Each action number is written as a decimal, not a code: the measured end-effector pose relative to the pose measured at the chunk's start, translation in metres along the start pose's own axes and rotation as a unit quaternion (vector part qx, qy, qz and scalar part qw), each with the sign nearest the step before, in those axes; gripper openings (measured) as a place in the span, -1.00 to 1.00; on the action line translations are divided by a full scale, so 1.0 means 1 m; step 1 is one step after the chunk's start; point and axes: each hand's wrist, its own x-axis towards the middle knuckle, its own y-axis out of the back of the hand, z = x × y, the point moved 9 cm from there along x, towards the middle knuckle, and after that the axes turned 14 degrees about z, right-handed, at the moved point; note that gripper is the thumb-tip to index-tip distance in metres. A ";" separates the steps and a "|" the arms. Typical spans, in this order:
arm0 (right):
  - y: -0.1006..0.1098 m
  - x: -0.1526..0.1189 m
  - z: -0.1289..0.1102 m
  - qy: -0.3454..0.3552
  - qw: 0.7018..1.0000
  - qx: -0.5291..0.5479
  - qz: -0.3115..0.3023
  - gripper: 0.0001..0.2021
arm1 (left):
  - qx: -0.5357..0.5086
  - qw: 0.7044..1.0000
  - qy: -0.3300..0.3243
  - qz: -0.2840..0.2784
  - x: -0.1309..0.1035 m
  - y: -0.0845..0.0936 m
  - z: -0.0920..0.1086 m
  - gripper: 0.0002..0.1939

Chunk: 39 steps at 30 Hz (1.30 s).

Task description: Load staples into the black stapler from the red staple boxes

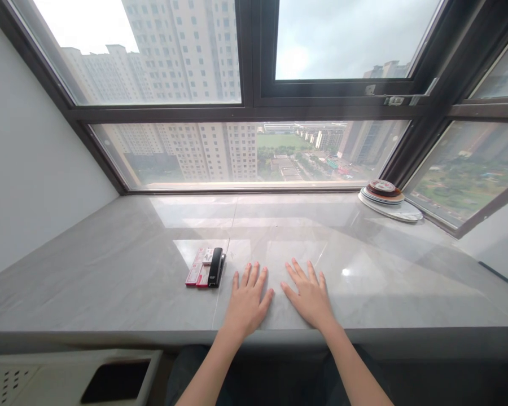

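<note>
My left hand (248, 304) lies flat on the grey marbled sill (110, 282), fingers apart and holding nothing. To its right, my right hand (310, 296) also rests palm down with spread fingers, nothing under it that I can see. A black stapler (215, 268) lies just left of my left hand, apart from it. Touching the stapler's left side are red and white flat boxes (196, 269), with a small whitish box (208, 256) on top; their contents are hidden.
Stacked plates or round mats (383, 194) sit at the back right corner by the window. Dark window frames (245, 113) bound the sill behind. Below the front edge at left stands a cream-coloured unit (59, 366) with a dark opening.
</note>
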 end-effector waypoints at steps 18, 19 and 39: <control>0.004 -0.003 -0.006 0.014 0.999 -0.008 0.045 -0.40 | 0.000 1.000 -0.011 -0.007 0.002 -0.003 -0.002 -0.41; 0.005 -0.002 -0.005 0.009 0.999 -0.001 0.050 -0.41 | 0.000 1.000 -0.013 -0.008 0.003 -0.003 -0.002 -0.40; -0.020 0.086 -0.220 0.058 0.959 0.278 0.022 -0.47 | -0.015 0.999 -0.045 -0.016 -0.009 -0.015 -0.005 -0.33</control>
